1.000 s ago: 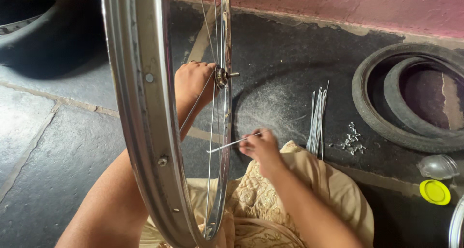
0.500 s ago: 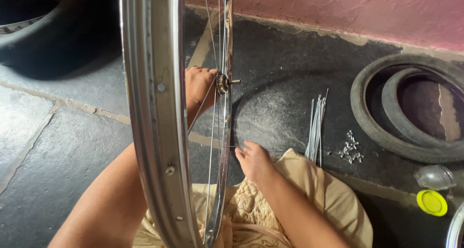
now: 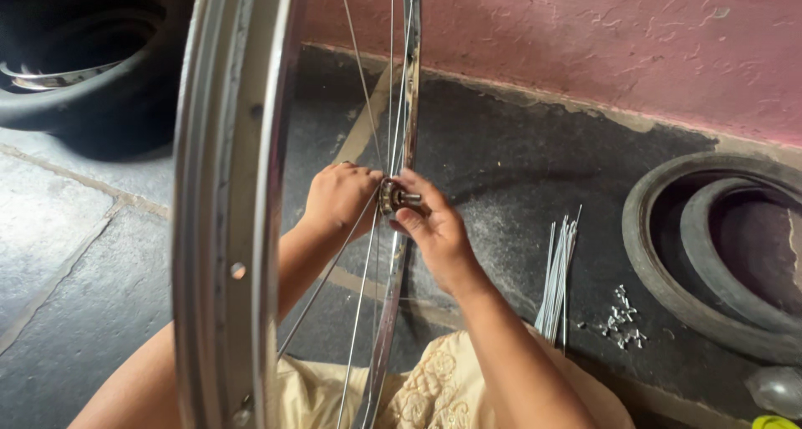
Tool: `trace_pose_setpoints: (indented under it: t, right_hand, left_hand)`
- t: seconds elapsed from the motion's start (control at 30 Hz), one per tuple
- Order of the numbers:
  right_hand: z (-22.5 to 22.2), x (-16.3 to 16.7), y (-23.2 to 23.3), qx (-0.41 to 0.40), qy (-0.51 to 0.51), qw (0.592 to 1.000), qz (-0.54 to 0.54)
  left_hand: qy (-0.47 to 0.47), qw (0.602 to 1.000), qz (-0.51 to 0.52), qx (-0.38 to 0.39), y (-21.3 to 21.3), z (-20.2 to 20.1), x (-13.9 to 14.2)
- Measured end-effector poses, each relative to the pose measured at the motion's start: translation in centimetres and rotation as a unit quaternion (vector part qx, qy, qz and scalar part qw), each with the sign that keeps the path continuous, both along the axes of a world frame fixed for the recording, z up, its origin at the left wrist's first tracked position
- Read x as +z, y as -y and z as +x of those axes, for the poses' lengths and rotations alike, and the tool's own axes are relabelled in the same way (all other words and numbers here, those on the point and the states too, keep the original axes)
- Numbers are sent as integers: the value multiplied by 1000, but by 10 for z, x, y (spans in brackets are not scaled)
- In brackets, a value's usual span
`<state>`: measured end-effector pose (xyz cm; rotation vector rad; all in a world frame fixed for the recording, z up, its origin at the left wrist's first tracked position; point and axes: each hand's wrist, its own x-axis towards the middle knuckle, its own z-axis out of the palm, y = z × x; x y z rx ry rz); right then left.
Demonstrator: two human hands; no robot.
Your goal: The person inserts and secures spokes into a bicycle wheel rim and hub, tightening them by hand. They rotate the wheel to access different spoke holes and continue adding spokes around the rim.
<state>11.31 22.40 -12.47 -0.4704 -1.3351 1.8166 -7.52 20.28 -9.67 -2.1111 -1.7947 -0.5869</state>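
A shiny metal bicycle wheel rim point(image 3: 221, 228) stands upright in front of me, with a few thin spokes point(image 3: 361, 78) running to its hub point(image 3: 393, 198). My left hand point(image 3: 338, 197) reaches through the rim and grips the hub from the left side. My right hand point(image 3: 434, 233) holds the hub's axle end from the right, thumb and fingers pinched around it. Whether a spoke is between the fingers is not visible.
A bundle of loose spokes point(image 3: 557, 274) and a small pile of metal nipples point(image 3: 622, 329) lie on the dark floor at right. A tyre point(image 3: 710, 262) lies beyond them, another tyre point(image 3: 75, 70) at top left. A pink wall point(image 3: 601, 36) runs behind.
My right hand, which held a spoke low near my lap, has moved up to the hub. The view has tilted up and closer to the hub.
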Motion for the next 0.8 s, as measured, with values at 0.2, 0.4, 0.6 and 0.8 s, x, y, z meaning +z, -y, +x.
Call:
trace_pose_setpoints:
  t: [0.2, 0.4, 0.6, 0.8]
  right_hand:
    - [-11, -12, -3, -66, 13, 996, 55]
    - [-2, -19, -7, -1, -28, 1000, 1]
    - [-6, -13, 4, -73, -39, 996, 43]
    - [1, -12, 3, -76, -9, 996, 43]
  left_hand:
    - [-45, 997, -54, 13, 4, 4, 9]
    - [-54, 995, -83, 26, 11, 18, 23]
    - [-52, 996, -67, -21, 16, 17, 38]
    - [212, 960, 172, 62, 63, 9, -42]
